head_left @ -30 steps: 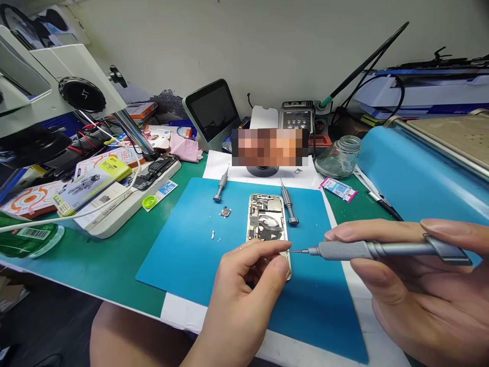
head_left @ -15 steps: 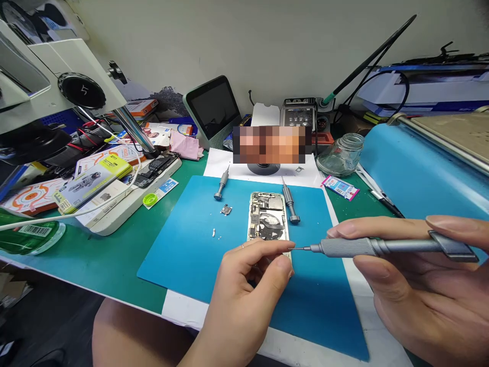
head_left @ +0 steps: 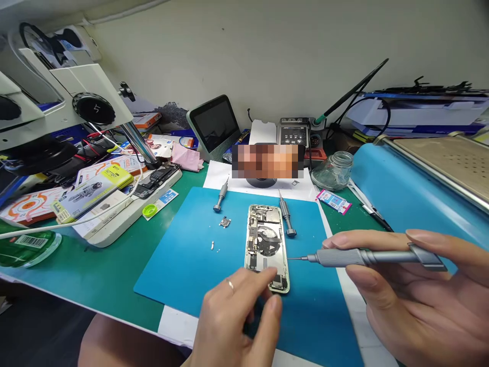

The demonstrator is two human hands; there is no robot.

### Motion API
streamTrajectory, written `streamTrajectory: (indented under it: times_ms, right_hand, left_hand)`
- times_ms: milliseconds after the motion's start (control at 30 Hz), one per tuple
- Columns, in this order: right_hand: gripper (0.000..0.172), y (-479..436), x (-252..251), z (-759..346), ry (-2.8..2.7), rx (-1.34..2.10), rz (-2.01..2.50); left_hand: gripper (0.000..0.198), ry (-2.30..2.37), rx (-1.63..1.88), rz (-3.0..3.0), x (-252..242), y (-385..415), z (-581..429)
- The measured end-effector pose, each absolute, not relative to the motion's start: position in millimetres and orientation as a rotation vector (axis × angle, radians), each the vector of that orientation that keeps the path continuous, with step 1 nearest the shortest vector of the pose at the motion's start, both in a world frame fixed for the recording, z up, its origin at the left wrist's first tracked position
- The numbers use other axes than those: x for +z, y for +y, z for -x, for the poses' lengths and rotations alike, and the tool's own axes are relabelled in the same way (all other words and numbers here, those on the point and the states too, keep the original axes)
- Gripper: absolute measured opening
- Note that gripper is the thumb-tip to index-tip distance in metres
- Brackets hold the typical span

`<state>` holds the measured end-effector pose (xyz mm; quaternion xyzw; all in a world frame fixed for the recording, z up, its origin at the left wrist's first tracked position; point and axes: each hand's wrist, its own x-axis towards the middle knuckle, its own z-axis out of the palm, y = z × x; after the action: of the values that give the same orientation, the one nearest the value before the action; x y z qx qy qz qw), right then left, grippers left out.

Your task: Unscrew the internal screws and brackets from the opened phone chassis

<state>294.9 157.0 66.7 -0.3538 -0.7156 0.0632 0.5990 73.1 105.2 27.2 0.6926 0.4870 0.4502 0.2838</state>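
Observation:
My right hand (head_left: 412, 295) grips a slim grey precision screwdriver (head_left: 344, 257) level in the air, its thin tip pointing left. Close to that tip lies an opened phone (head_left: 269, 247), its inner boards and a round dark part exposed. Over the phone's lower end is my left hand (head_left: 239, 316), thumb and index finger apart with nothing visible between them; whether it touches the phone I cannot tell. Two more screwdrivers rest on the blue mat (head_left: 183, 255): one (head_left: 287, 216) right of the phone, another (head_left: 220, 196) farther left. A small metal part (head_left: 225, 221) and tiny pieces (head_left: 213, 245) lie left of the phone.
At the left stand a microscope (head_left: 93, 107) and boxes (head_left: 91, 191). A phone with a blurred screen (head_left: 267, 162) stands behind the mat, near a smart display (head_left: 214, 125), a soldering station (head_left: 294, 133) and a glass jar (head_left: 334, 171). A blue-covered machine (head_left: 405, 178) occupies the right.
My left hand has drawn down and left from the screwdriver's tip, its thumb and index finger parting. More of the phone shows. The screwdriver stays in my right hand; the view has tilted up slightly.

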Motion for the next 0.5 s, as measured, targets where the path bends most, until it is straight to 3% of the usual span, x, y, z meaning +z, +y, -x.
streamTrajectory:
  times_ms: [200, 333, 500]
  right_hand:
    - [0.074, 168, 73, -291, -1.814, 0.055, 0.726]
    - [0.080, 167, 72, -287, -1.854, 0.026, 0.704]
    - [0.071, 166, 79, -263, -1.836, 0.208, 0.791]
  left_hand:
    - [0.035, 1.275, 1.108, -2.613, 15, 101, -55]
    - [0.037, 1.181, 1.032, -2.760, 17, 109, -50]
    - [0.044, 1.183, 1.024, -2.814, 11, 115, -44]
